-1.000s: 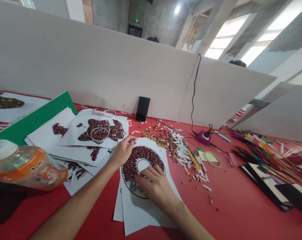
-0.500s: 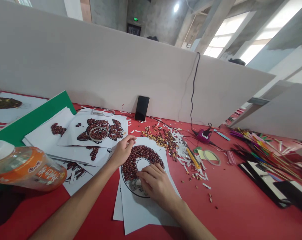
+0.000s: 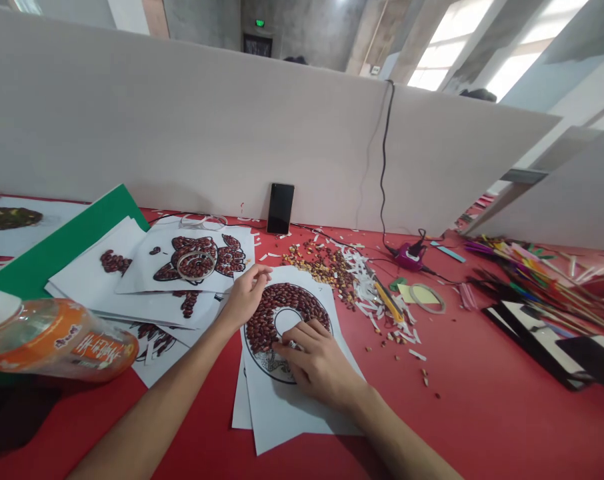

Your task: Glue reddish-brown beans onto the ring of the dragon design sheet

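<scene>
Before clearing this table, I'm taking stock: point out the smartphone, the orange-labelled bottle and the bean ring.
Smartphone [image 3: 281,208]: head view, middle of its dark face.
Orange-labelled bottle [image 3: 75,343]: head view, on its label.
Bean ring [image 3: 289,295]: head view, on its upper band.

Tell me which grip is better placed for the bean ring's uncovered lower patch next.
The right grip, likely: it is beside that uncovered patch, while the left grip is at the upper left of the bean ring.
</scene>
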Demonstrator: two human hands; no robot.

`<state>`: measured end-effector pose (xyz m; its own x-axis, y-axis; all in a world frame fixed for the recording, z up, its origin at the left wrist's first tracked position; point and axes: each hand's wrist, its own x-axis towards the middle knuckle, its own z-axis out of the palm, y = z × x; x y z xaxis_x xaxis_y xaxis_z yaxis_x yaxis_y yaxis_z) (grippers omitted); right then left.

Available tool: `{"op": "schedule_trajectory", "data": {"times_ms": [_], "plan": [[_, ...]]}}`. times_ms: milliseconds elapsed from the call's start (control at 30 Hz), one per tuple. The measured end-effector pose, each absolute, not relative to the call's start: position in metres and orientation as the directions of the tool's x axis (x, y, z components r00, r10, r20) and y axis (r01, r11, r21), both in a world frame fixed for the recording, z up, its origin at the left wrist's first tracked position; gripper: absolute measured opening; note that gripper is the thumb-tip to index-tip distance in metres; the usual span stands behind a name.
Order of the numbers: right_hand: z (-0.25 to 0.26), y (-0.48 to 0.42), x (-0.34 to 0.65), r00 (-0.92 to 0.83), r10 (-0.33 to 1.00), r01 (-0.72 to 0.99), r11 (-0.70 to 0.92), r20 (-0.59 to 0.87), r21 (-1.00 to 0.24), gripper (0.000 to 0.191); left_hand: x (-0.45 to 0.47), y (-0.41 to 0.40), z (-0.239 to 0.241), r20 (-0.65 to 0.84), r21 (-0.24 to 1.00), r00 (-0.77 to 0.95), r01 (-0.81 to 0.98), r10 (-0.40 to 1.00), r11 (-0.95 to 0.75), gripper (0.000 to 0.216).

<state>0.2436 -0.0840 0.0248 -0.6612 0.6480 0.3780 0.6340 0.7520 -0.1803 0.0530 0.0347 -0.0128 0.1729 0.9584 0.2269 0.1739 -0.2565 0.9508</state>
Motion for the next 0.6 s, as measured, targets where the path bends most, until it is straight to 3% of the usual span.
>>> {"op": "schedule_trajectory", "data": {"times_ms": [333, 600], "plan": [[0.018, -0.099, 0.227, -0.622, 0.742, 0.731, 0.665, 0.251, -0.154, 0.015, 0.055, 0.033, -0.012, 0.241, 0.940, 0.175, 0.203, 0.955, -0.274, 0.023], [0.022, -0.096, 0.228, -0.628, 0.724, 0.728, 0.676, 0.285, -0.114, 0.014, 0.056, 0.032, -0.011, 0.246, 0.932, 0.189, 0.222, 0.951, -0.286, 0.024]]}}
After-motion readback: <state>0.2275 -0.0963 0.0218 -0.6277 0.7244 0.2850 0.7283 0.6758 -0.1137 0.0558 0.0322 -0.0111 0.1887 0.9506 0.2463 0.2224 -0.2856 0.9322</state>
